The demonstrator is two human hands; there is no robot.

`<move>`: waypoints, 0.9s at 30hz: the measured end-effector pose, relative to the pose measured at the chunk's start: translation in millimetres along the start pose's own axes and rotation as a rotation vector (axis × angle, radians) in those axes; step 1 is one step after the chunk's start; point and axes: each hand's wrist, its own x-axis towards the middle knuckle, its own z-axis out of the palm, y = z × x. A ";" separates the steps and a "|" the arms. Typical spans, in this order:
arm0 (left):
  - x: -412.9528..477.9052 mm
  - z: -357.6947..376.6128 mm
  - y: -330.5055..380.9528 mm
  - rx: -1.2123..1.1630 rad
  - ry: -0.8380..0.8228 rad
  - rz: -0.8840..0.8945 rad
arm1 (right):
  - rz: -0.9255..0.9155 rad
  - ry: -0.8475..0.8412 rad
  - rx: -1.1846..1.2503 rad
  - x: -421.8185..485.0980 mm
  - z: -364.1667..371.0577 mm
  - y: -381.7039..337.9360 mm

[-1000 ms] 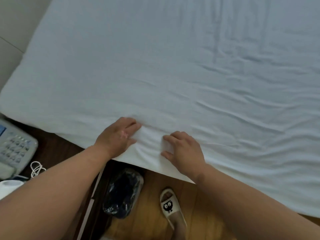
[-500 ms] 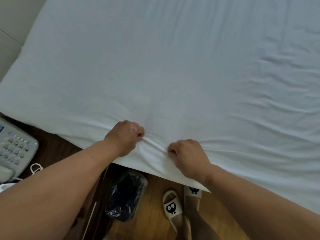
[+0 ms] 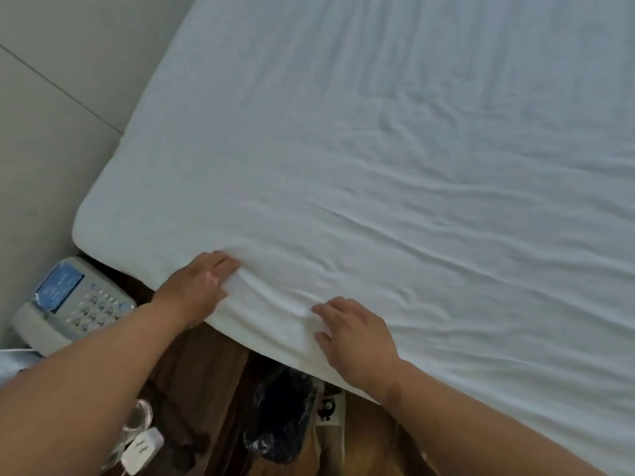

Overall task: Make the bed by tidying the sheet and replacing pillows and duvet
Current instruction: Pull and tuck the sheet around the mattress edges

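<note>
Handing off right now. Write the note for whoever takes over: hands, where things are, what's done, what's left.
Left hand: fingers straight, rests on the sheet at its near edge, beside a raised fold.
Right hand: rests flat on the sheet close by.
Done: sheet spread out.
To do: smooth the fold and the creases beyond the right hand; pillows and duvet, neither in view.

There is one white sheet [image 3: 378, 166]. Two grips are in view: one left grip [image 3: 197, 290] and one right grip [image 3: 357, 338]. There is one dark wooden table [image 3: 199, 372], one telephone [image 3: 72, 304] with a keypad, one white plug [image 3: 142, 450], one dark plastic bag [image 3: 281, 417] and one white slipper [image 3: 330, 412] with a cartoon face.
</note>
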 end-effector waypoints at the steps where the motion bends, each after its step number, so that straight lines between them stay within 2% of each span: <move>1: 3.1 -1.4 -13.9 -0.008 0.016 -0.046 | -0.037 0.022 -0.027 18.1 8.2 -10.4; 4: 16.6 4.3 -46.1 -0.054 0.133 -0.082 | -0.083 0.119 -0.134 67.0 31.4 -40.2; 7: 32.9 22.1 -60.7 -0.050 0.280 0.040 | -0.028 0.196 -0.203 94.5 51.6 -50.1; 9: 42.7 31.5 -66.6 -0.025 0.341 0.100 | 0.027 0.187 -0.230 103.3 61.2 -49.0; 13: 58.3 28.2 -72.1 -0.001 0.269 0.116 | 0.045 0.151 -0.237 116.9 59.7 -47.7; 16: 53.3 18.1 -80.0 0.003 0.151 0.142 | 0.074 0.069 -0.115 108.5 48.9 -55.1; 20: 36.6 14.4 -85.0 -0.019 0.071 0.197 | 0.059 0.026 -0.100 92.9 47.2 -68.9; 23: 38.6 2.5 -99.6 -0.144 -0.014 0.203 | 0.029 -0.006 -0.090 99.4 42.7 -74.0; 25: 46.1 -8.8 -117.4 -0.262 0.136 0.178 | -0.045 0.057 -0.128 116.6 38.5 -87.6; 27: 61.2 -20.9 -128.5 -0.299 0.352 0.016 | -0.119 0.224 -0.147 147.9 36.8 -105.1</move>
